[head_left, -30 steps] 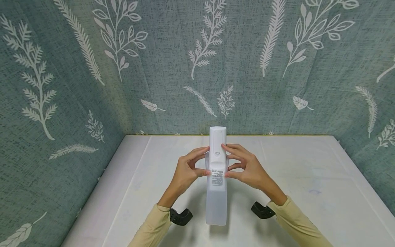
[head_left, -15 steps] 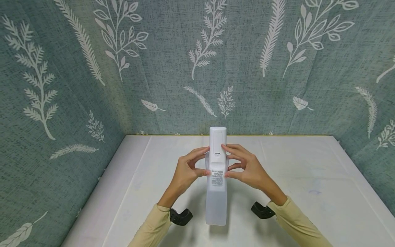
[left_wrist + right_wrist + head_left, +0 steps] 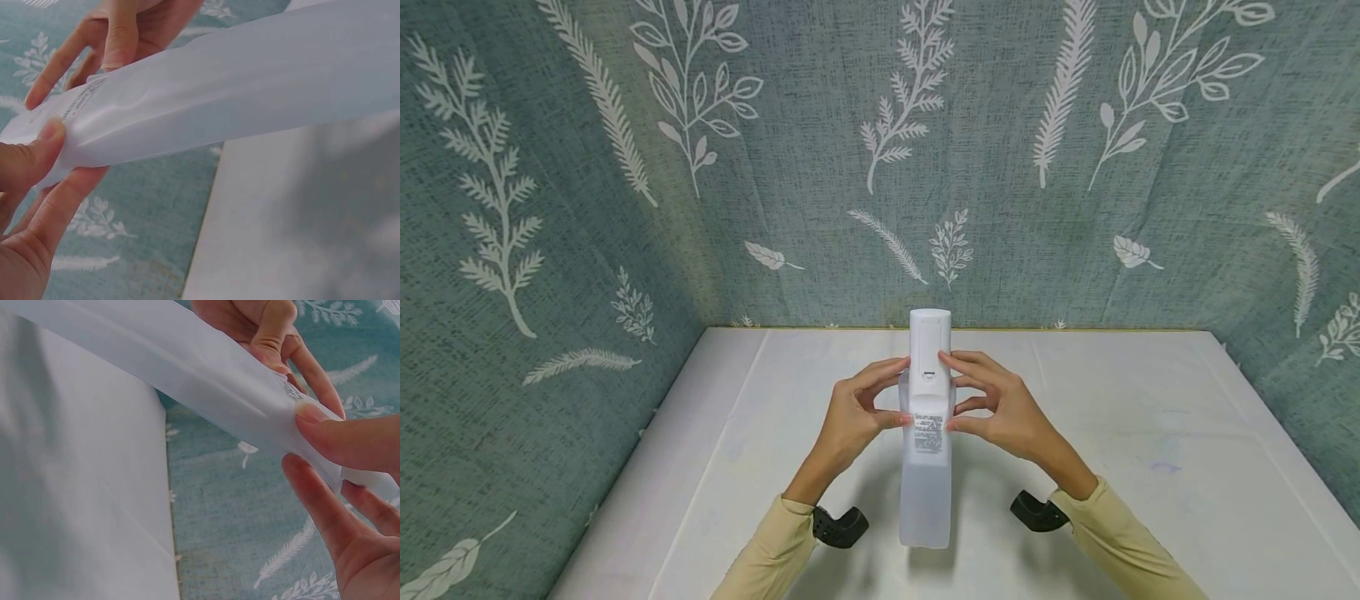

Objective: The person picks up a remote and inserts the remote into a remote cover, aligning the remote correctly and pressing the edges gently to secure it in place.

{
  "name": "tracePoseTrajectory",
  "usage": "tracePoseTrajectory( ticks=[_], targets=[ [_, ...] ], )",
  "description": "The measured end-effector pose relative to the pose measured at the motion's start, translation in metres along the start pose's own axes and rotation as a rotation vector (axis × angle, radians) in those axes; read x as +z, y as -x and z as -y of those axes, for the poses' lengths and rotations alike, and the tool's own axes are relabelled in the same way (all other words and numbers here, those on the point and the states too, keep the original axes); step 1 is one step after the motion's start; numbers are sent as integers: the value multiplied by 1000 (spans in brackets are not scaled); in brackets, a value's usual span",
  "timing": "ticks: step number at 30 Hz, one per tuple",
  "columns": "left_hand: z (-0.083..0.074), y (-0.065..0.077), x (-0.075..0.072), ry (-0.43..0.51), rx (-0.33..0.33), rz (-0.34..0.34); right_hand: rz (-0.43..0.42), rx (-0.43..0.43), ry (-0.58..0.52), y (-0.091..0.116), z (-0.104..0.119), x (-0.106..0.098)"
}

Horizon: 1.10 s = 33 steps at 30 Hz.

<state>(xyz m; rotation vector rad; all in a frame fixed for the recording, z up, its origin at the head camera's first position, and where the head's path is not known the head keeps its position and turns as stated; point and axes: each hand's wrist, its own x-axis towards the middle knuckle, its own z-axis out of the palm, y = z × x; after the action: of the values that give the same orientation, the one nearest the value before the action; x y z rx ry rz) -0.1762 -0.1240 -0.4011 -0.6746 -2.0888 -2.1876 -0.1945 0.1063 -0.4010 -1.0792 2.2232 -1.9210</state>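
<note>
A white remote control [image 3: 929,343] stands out of the top of a frosted, see-through sleeve [image 3: 925,508], its back with a small latch facing the head camera. The printed label [image 3: 928,433] shows lower down, and the sleeve's lower part hangs flat below the remote. My left hand [image 3: 853,406] pinches the left edge, thumb beside the label and fingers higher up. On the opposite edge my right hand [image 3: 1000,404] pinches likewise, its index fingertip on the remote near the latch. Both wrist views show thumb [image 3: 53,131] and fingers closing on the sleeve's sides.
Below the sleeve lies a white tabletop [image 3: 1112,400] with shadows on it. Teal leaf-patterned fabric [image 3: 812,167] walls the back and both sides. A black wrist mount [image 3: 840,527] sticks out at the left cuff, and another black mount [image 3: 1039,511] at the right.
</note>
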Motion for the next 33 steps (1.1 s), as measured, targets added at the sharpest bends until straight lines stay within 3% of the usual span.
tracePoseTrajectory(
  ticks=[33],
  targets=[
    [0, 0, 1, 5, -17, -31, -9, -4, -27, 0, -1, 1]
  ],
)
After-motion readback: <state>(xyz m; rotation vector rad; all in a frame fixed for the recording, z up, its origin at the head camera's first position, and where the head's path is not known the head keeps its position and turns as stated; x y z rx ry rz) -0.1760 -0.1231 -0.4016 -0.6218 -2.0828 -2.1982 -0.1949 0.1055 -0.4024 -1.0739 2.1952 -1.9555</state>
